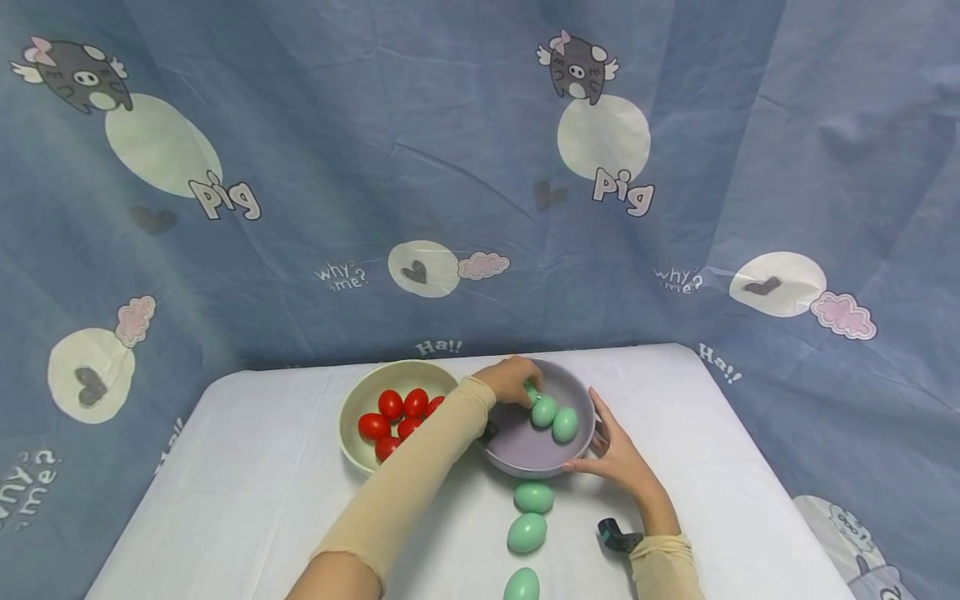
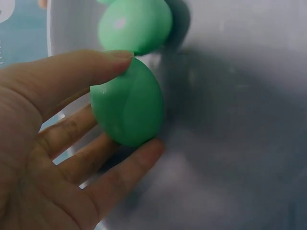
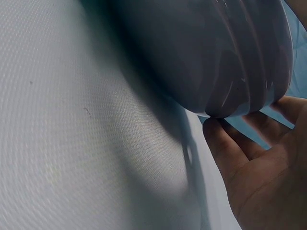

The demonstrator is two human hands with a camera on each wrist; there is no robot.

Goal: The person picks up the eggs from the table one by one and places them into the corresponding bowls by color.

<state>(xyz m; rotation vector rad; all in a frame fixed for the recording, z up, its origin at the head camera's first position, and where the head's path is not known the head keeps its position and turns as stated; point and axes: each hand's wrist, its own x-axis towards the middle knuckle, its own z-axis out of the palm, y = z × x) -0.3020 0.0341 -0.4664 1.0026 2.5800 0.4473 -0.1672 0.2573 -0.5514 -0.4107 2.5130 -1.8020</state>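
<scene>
Inside the grey-purple bowl (image 1: 517,446), my left hand (image 1: 513,381) holds a green egg (image 2: 129,110) between thumb and fingers. The left wrist view has it low over the bowl's floor, right beside another green egg (image 2: 136,24). Two eggs (image 1: 543,411) (image 1: 565,425) lie together in the bowl's right half. My right hand (image 1: 618,454) spreads thumb and fingers along the bowl's right outer wall. In the right wrist view its fingertips (image 3: 211,125) touch the bowl's glossy side (image 3: 230,62).
Three green eggs (image 1: 534,497) (image 1: 527,532) (image 1: 522,585) line up in front of the bowl on the white tablecloth (image 1: 225,492). To the left stands a cream bowl (image 1: 352,446) of several red egg-shaped pieces (image 1: 391,405), partly behind my left forearm. A blue printed curtain (image 1: 480,192) hangs behind.
</scene>
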